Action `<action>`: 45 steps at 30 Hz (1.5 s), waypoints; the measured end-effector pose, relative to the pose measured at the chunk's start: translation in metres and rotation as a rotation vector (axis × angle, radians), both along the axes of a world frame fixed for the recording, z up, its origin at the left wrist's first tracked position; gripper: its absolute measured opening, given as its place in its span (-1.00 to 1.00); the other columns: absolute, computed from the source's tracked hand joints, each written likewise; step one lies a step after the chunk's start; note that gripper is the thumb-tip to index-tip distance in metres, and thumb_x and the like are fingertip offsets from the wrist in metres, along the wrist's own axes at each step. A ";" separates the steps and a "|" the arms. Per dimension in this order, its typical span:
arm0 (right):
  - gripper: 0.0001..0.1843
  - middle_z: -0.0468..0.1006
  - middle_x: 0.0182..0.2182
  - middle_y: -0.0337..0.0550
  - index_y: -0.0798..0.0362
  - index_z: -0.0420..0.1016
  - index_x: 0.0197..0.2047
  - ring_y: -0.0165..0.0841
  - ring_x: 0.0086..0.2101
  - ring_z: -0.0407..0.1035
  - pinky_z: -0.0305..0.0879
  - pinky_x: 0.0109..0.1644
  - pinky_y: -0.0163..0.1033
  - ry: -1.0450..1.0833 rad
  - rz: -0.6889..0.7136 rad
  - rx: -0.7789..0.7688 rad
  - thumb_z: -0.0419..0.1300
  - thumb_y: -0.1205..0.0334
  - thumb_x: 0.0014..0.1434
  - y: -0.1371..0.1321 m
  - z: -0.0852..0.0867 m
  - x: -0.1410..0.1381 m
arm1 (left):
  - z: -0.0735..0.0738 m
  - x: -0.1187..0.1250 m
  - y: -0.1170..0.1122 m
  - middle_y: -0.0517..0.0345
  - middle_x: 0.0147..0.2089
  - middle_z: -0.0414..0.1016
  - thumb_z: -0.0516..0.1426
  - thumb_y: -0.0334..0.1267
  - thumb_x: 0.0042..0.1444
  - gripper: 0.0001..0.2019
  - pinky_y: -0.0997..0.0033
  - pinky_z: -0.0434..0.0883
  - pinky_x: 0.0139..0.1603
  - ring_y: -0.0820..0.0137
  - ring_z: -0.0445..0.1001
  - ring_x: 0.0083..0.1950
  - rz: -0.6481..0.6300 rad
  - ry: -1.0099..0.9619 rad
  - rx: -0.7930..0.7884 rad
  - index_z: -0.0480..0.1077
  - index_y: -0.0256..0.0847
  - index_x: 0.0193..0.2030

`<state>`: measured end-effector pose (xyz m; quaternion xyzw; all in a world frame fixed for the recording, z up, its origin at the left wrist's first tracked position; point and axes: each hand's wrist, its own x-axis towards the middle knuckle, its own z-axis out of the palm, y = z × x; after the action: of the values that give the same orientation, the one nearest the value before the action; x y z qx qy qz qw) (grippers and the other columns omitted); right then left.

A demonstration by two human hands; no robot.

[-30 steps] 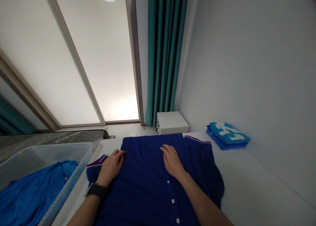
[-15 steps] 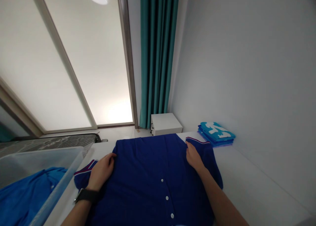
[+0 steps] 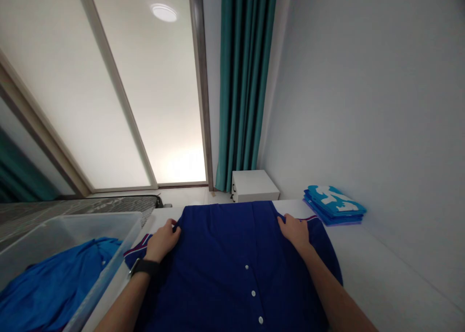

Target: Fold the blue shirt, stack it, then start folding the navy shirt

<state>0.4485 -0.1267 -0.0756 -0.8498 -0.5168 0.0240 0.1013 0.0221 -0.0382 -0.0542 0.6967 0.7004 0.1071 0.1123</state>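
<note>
Navy polo shirt lies spread flat on the white table, not yet folded; left hand and right hand seem to pinch its upper edge, with folded blue shirts at right.

my white table carries a navy polo shirt spread flat in front of me, with a stack of folded blue t-shirts near its far right corner.
</note>
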 end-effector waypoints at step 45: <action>-0.53 0.57 -0.07 0.00 0.07 0.49 0.07 -0.20 -0.08 0.38 0.21 0.01 -0.08 -0.178 0.528 0.361 -0.11 0.45 0.23 -0.026 -0.023 -0.007 | -0.005 -0.018 -0.039 -0.02 0.14 0.50 -0.15 -0.26 0.31 -0.58 0.22 0.40 0.03 0.16 0.51 0.08 -0.100 0.150 0.092 0.34 -0.18 0.21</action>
<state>0.4412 -0.1524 -0.0983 -0.6536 -0.7220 -0.1169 0.1949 0.0039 -0.0768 -0.0597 0.7414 0.6654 0.0809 0.0326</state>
